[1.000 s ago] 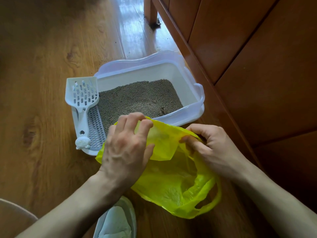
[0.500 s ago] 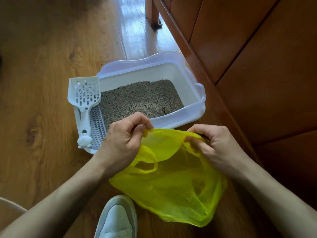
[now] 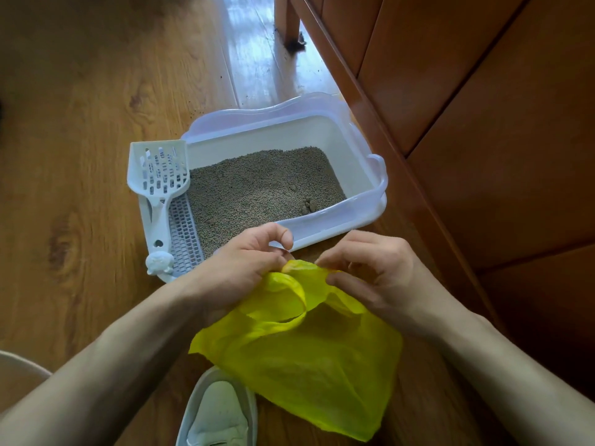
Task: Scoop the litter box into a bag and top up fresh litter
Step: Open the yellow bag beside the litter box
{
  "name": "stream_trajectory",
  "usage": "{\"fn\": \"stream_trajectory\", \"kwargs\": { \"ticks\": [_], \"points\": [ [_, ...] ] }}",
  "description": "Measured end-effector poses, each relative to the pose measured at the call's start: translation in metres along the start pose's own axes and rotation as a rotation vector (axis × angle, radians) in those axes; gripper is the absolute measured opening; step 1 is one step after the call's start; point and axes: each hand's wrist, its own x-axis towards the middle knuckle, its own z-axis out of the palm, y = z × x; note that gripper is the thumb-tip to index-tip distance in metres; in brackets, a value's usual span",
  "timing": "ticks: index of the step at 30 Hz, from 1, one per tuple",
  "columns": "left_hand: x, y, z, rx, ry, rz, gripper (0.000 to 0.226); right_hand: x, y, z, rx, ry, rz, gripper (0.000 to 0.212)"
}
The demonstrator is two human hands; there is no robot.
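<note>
A white litter box [image 3: 354, 156] with a pale rim sits on the wooden floor, holding grey litter [image 3: 257, 185] and a dark clump [image 3: 309, 206] near its front right corner. A white slotted scoop [image 3: 159, 185] lies along the box's left edge. In front of the box I hold a yellow plastic bag [image 3: 309, 358]. My left hand [image 3: 238, 268] and my right hand [image 3: 370, 278] pinch the bag's top edge close together, near one handle loop. The bag hangs limp below them.
A wooden cabinet [image 3: 467, 140] stands right against the box's right side, with a furniture leg [image 3: 289, 24] farther back. My white shoe [image 3: 219, 413] is on the floor below the bag. A pale rounded object [image 3: 19, 368] shows at the lower left edge.
My hands have come closer together at the bag's top edge, and the bag's mouth, spread wider before, is now bunched between them. The bag has dropped a little lower.
</note>
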Motion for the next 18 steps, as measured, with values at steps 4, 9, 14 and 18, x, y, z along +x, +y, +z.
{"fn": "stream_trajectory", "kwargs": {
  "ticks": [4, 9, 14, 18],
  "points": [
    [-0.001, 0.004, -0.007, 0.340, 0.061, 0.124, 0.011, 0.000, -0.001, 0.004, 0.120, 0.025, 0.108, 0.010],
    [-0.033, 0.018, 0.013, 1.365, 0.325, 0.684, 0.041, 0.000, 0.002, 0.007, 0.150, 0.047, 0.244, 0.014],
    [-0.037, 0.014, 0.033, 1.646, 0.084, 0.708, 0.050, 0.002, 0.001, 0.007, 0.133, 0.062, 0.255, 0.015],
    [-0.031, 0.010, 0.014, 1.659, 0.304, 0.640, 0.046, -0.001, 0.005, 0.005, 0.115, 0.080, 0.288, 0.016]
  ]
}}
